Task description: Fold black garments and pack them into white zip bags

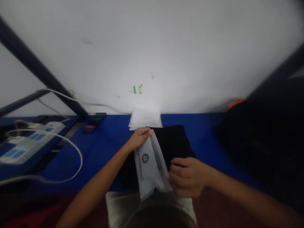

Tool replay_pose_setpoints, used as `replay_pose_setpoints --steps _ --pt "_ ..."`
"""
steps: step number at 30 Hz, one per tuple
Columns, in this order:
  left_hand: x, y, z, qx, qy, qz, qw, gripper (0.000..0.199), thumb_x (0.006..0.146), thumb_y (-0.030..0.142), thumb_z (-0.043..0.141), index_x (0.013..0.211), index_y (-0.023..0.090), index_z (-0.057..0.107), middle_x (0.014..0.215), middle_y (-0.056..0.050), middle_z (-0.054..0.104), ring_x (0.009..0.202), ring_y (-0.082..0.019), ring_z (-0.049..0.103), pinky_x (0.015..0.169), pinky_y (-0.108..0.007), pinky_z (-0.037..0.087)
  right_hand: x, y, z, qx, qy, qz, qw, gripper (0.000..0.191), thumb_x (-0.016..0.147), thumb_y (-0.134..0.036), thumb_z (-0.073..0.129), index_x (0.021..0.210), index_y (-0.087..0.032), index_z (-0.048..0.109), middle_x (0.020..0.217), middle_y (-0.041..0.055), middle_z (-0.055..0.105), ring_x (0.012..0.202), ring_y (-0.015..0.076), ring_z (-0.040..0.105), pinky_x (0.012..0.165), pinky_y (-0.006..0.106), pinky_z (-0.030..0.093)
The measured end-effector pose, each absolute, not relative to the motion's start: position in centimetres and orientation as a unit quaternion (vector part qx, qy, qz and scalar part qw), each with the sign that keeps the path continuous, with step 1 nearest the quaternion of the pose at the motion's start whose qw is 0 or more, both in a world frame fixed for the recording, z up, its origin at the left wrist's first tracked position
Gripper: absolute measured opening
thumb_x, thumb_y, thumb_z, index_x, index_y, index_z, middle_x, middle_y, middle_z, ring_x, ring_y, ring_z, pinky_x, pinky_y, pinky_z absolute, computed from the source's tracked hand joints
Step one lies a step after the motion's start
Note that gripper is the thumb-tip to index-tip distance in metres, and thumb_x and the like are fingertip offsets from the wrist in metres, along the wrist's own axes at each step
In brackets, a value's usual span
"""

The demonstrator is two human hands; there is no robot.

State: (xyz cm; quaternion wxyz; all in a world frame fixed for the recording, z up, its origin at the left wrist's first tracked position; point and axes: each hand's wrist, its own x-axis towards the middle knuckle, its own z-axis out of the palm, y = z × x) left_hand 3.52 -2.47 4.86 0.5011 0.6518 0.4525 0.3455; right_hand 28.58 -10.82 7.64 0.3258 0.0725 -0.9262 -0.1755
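Note:
A translucent white bag (150, 164) with dark printed lettering and a round logo hangs tilted in front of me. My left hand (142, 136) pinches its upper end between thumb and fingers. Near the bag's lower right edge, my right hand (186, 177) has its fingers curled together, with the thumb side against the bag's edge; the fingertips there are partly hidden. Under both hands lies a folded black cloth (174, 139) on the blue table surface (201, 126). Behind the cloth, a stack of white sheets or bags (146, 118) rests near the wall.
At the left lies a white power strip (33, 142) with plugs and a looping white cable (79, 152). A blurred dark object (95, 122) sits left of the stack. A large black mass (266, 136) fills the right side. Dark metal bars (35, 60) frame the wall.

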Motion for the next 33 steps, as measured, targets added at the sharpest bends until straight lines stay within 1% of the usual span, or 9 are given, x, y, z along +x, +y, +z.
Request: replay_pose_setpoints --steps 4,10,16,19,23,27,29,31,33 --pt "3.3 -2.4 4.9 0.661 0.444 0.338 0.501 0.044 0.085 0.057 0.058 0.070 0.017 0.051 0.064 0.005 0.042 0.059 -0.010 0.038 0.056 -0.022 0.031 28.2 -11.6 7.8 0.049 -0.926 -0.130 0.352 0.018 0.090 -0.015 0.051 0.089 -0.017 0.069 0.094 0.0067 0.067 0.088 0.0193 0.061 0.088 0.038 0.054" --pt "4.3 -3.0 4.9 0.690 0.414 0.317 0.502 0.039 0.087 0.053 0.057 0.073 0.016 0.057 0.065 0.004 0.048 0.060 -0.011 0.042 0.059 -0.023 0.035 28.4 -8.7 6.8 -0.103 -0.947 0.004 0.303 0.019 0.094 -0.009 0.047 0.101 -0.011 0.065 0.100 0.0108 0.069 0.098 0.0207 0.060 0.088 0.037 0.053" --pt "4.8 -3.4 5.2 0.708 0.404 0.328 0.478 0.036 0.090 0.047 0.056 0.072 0.016 0.058 0.067 0.003 0.051 0.064 -0.012 0.046 0.063 -0.024 0.038 27.6 -7.8 6.9 -0.056 -0.970 0.047 0.233 0.029 0.098 -0.017 0.042 0.118 -0.012 0.063 0.117 0.0136 0.066 0.114 0.0216 0.057 0.100 0.040 0.048" --pt "5.3 -3.8 5.6 0.721 0.388 0.319 0.477 0.034 0.091 0.044 0.055 0.073 0.015 0.061 0.070 0.002 0.056 0.067 -0.013 0.050 0.066 -0.025 0.041 26.6 -7.5 6.7 -0.012 -0.984 0.015 0.177 0.024 0.096 -0.019 0.047 0.108 -0.015 0.067 0.110 0.0107 0.069 0.107 0.0209 0.060 0.101 0.040 0.046" --pt "6.3 -4.3 6.7 0.768 0.348 0.276 0.461 0.029 0.092 0.039 0.054 0.080 0.016 0.067 0.080 -0.002 0.066 0.075 -0.016 0.059 0.074 -0.027 0.045 24.6 -7.0 5.1 0.001 -0.992 -0.039 0.121 0.019 0.089 -0.012 0.052 0.081 -0.018 0.069 0.082 0.0038 0.070 0.078 0.0188 0.062 0.077 0.035 0.051" --pt "6.5 -4.7 7.1 0.775 0.370 0.303 0.414 0.026 0.093 0.037 0.054 0.086 0.018 0.070 0.091 -0.004 0.071 0.088 -0.020 0.065 0.084 -0.031 0.048 23.6 -6.2 4.1 -0.013 -0.989 -0.067 0.133 0.021 0.088 -0.014 0.053 0.074 -0.018 0.068 0.074 0.0035 0.069 0.069 0.0170 0.059 0.065 0.031 0.046" --pt "5.7 -5.0 6.8 0.750 0.412 0.366 0.365 0.024 0.091 0.038 0.057 0.102 0.020 0.069 0.107 -0.006 0.070 0.103 -0.023 0.063 0.096 -0.035 0.046 24.2 -5.7 4.6 -0.019 -0.985 -0.096 0.144 0.024 0.086 -0.011 0.054 0.066 -0.018 0.065 0.064 0.0023 0.064 0.064 0.0165 0.056 0.060 0.030 0.042" --pt "4.4 -5.5 6.4 0.708 0.461 0.418 0.333 0.037 0.088 0.040 0.063 0.119 0.021 0.063 0.124 -0.009 0.064 0.116 -0.025 0.058 0.105 -0.039 0.041 25.4 -5.0 5.5 -0.054 -0.974 -0.142 0.170 0.027 0.085 -0.007 0.054 0.062 -0.017 0.063 0.058 0.0021 0.061 0.058 0.0159 0.052 0.056 0.030 0.036" --pt "3.1 -6.0 6.1 0.660 0.498 0.426 0.367 0.047 0.086 0.045 0.065 0.125 0.020 0.060 0.130 -0.010 0.061 0.120 -0.026 0.057 0.106 -0.041 0.041 26.9 -4.1 6.6 -0.103 -0.953 -0.191 0.213 0.027 0.086 -0.005 0.053 0.065 -0.015 0.065 0.060 0.0036 0.061 0.056 0.0158 0.050 0.054 0.030 0.033"
